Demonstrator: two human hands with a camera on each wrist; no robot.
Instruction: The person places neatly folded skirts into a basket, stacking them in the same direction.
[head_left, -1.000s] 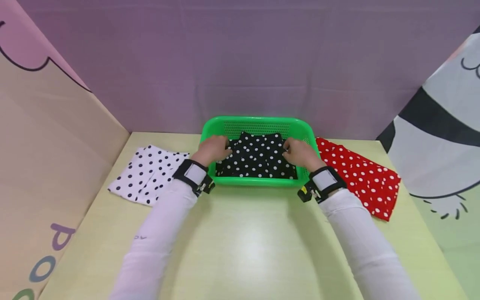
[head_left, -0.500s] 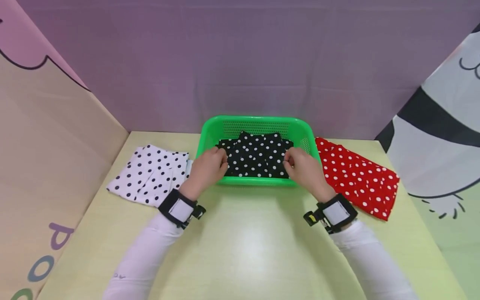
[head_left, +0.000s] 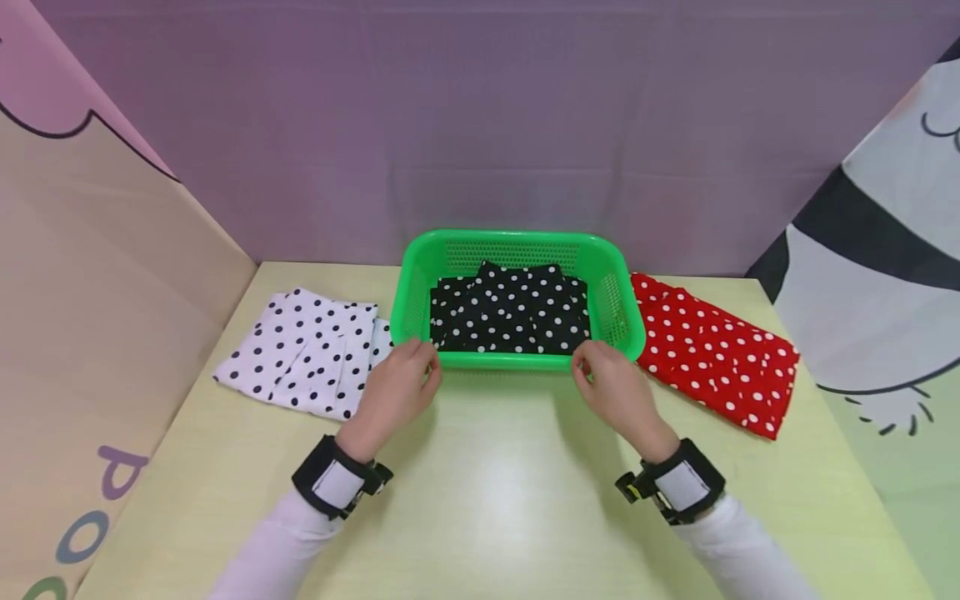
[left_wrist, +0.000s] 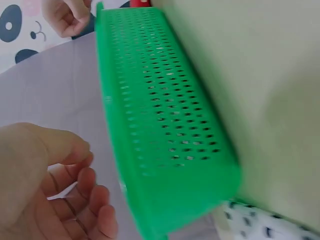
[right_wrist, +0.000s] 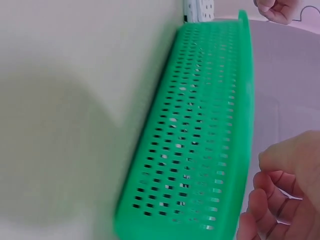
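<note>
A green plastic basket (head_left: 517, 362) with perforated walls stands at the back middle of the table. Folded black cloth with white dots (head_left: 517, 312) lies inside it. Over the basket's front left corner is my left hand (head_left: 397, 387), its fingers loosely curled around nothing. My right hand (head_left: 617, 392) is at the front right corner in a like pose, also holding nothing. In the left wrist view the left hand (left_wrist: 60, 185) is apart from the basket rim (left_wrist: 112, 125). The right wrist view shows a small gap between the right hand (right_wrist: 285, 190) and the rim.
Left of the basket lies a folded white cloth with black dots (head_left: 307, 350). A folded red cloth with white dots (head_left: 716, 354) is on the right, near the basket. A purple curtain (head_left: 510, 125) hangs behind the table (head_left: 495, 483), with printed panels at both sides.
Both hands have drawn back toward the person, from inside the basket over the black cloth to its front corners. The black cloth stays in the basket.
</note>
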